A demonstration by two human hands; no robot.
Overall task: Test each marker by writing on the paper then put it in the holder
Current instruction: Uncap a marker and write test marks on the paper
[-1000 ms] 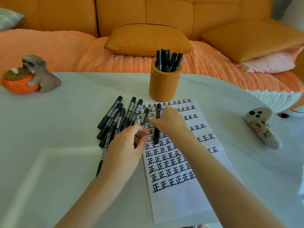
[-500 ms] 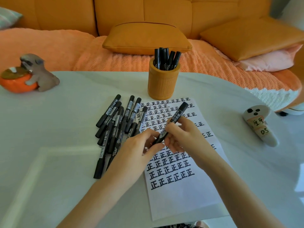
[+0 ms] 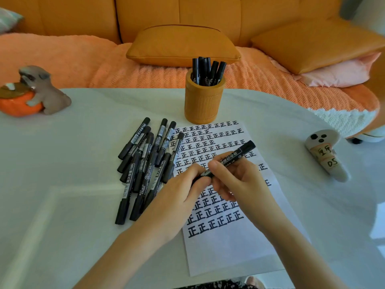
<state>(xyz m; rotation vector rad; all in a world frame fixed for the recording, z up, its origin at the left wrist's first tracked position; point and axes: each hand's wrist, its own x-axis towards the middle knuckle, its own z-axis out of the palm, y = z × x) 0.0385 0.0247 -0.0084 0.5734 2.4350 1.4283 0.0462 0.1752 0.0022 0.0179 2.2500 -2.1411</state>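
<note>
Black marker (image 3: 233,158) in both hands' grip, over paper (image 3: 235,247)

Holder (image 3: 204,105) stands behind paper (image 3: 233,247); loose markers (image 3: 143,163) lie left, apparently overlapping its edge.

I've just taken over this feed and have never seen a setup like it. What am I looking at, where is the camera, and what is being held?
There is no machine: a person works bare-handed, filmed by a camera on their head looking down. The left hand and right hand both grip one black marker above the paper, which is covered with written characters. A pile of markers lies left of it on the white table. The orange holder behind already contains several.
</note>
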